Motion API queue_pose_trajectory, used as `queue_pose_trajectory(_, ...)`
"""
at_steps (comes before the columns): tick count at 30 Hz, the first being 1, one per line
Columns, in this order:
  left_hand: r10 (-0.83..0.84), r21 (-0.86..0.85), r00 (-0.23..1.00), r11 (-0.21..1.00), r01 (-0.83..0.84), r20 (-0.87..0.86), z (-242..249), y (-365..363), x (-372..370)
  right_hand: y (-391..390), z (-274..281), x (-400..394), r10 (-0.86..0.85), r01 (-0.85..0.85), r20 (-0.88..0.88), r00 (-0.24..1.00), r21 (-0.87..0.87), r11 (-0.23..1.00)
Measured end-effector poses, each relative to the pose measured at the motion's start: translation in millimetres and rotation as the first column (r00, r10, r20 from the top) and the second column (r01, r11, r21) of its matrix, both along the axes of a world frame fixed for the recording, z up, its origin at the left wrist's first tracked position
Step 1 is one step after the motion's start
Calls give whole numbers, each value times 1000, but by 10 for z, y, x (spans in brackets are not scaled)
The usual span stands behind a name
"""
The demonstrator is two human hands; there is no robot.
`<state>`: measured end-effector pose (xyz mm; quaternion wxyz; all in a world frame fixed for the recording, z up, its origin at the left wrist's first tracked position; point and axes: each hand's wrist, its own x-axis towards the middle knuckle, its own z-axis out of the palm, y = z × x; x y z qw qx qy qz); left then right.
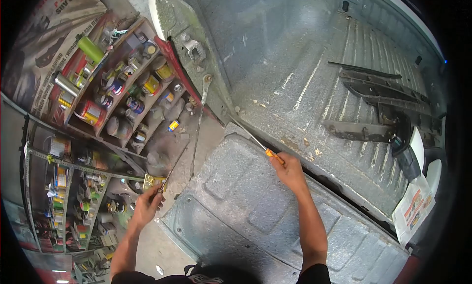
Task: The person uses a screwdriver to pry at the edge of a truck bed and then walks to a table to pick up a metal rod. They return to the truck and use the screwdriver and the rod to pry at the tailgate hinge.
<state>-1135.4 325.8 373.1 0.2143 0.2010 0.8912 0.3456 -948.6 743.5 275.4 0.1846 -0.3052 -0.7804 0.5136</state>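
My right hand (289,172) is closed around the orange handle of a screwdriver (258,143). Its long metal shaft points up and left to the corner where the truck bed (275,102) meets the lowered tailgate (241,180). Whether the tip touches metal there is too small to tell. Over the floor, left of the tailgate, my left hand (146,205) pinches the lower end of a thin dark rod (176,161), which slants up and right. A tailgate strap (198,131) hangs from the bed's side post near a metal latch striker (192,49).
Wooden shelves (110,129) with several paint cans stand at the left, and a metal rack (69,185) with more cans is below them. Dark trim strips (383,92) and a printed paper sheet (414,208) lie on the bed's right side. A small yellow-blue box (173,125) is nearby.
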Motion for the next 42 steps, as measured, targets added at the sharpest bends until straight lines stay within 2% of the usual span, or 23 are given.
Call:
queue_pose_trajectory(3, -11, 85, 985, 996, -4, 171, 140, 277, -149, 0, 32, 12, 16, -13, 68, 998, -30, 999)
queue_pose_trajectory(6, 51, 218, 994, 973, -71, 95, 126, 391, 23, -27, 41, 12, 6, -5, 22, 1000, -20, 1000)
queue_pose_trajectory(8, 103, 213, 995, 972, -104, 15, -52, 279, 219, -23, 60, 6, 8, -7, 46, 999, -23, 1000)
queue_pose_trajectory(9, 14, 131, 1000, 991, -17, 26, -13, 266, 295, -32, 54, 7, 7, -6, 58, 998, -28, 1000)
queue_pose_trajectory(12, -183, 83, 983, 980, 184, -19, 76, 532, 407, -43, -10, 6, 3, -3, -7, 1000, 5, 1000)
queue_pose_trajectory(13, -73, 44, 985, 997, 67, 155, 22, 598, 378, -50, -17, 7, 3, -2, 13, 1000, -16, 1000)
queue_pose_trajectory(14, -147, 38, 989, 988, 147, -10, -13, 666, 315, -50, -21, 5, -1, 2, 31, 1000, -34, 999)
queue_pose_trajectory(16, -281, -8, 902, 956, 295, -327, -36, 815, 197, -53, -41, 7, -8, 10, 45, 999, -44, 999)
queue_pose_trajectory(20, -337, -108, 770, 936, 334, -541, 479, 950, -34, -87, -95, 19, 7, -6, 32, 999, -30, 1000)
queue_pose_trajectory(23, -243, -99, 830, 970, 224, -502, 612, 712, -121, -109, -50, 13, 9, -8, 22, 1000, -42, 999)
queue_pose_trajectory(26, -163, -145, 918, 982, 117, -362, 331, 301, -322, -123, -1, 20, 12, -11, 22, 1000, -45, 999)
queue_pose_trajectory(27, -149, -88, 923, 988, 126, -355, 202, 258, -368, -127, -1, 20, 14, -12, 25, 1000, -44, 999)
queue_pose_trajectory(30, -262, -107, 903, 965, 240, -339, 34, 352, -522, -150, -22, 20, 3, -1, 32, 999, -39, 999)
queue_pose_trajectory(31, -254, -125, 921, 966, 226, -295, 58, 447, -537, -155, -34, 26, 0, 1, 30, 1000, -33, 999)
queue_pose_trajectory(34, -322, -57, 857, 943, 327, -403, 92, 750, -634, -194, -80, 13, 6, -5, 26, 1000, -21, 1000)
queue_pose_trajectory(35, -291, -44, 893, 955, 294, -344, 69, 786, -695, -197, -96, 12, 6, -6, 24, 1000, -16, 1000)
queue_pose_trajectory(38, -326, -15, 898, 941, 337, -297, -89, 787, -903, -220, -76, 9, -7, 8, 28, 1000, -26, 1000)
queue_pose_trajectory(40, -202, 80, 979, 976, 202, -9, -138, 829, -925, -244, -31, 17, -13, 15, 36, 999, -59, 998)
queue_pose_trajectory(41, -137, 109, 981, 986, 123, 140, -147, 845, -934, -255, -8, 16, -14, 18, 41, 999, -84, 996)
queue_pose_trajectory(42, -155, 111, 971, 984, 137, 183, -145, 866, -959, -265, -6, 9, -17, 22, 46, 999, -110, 994)
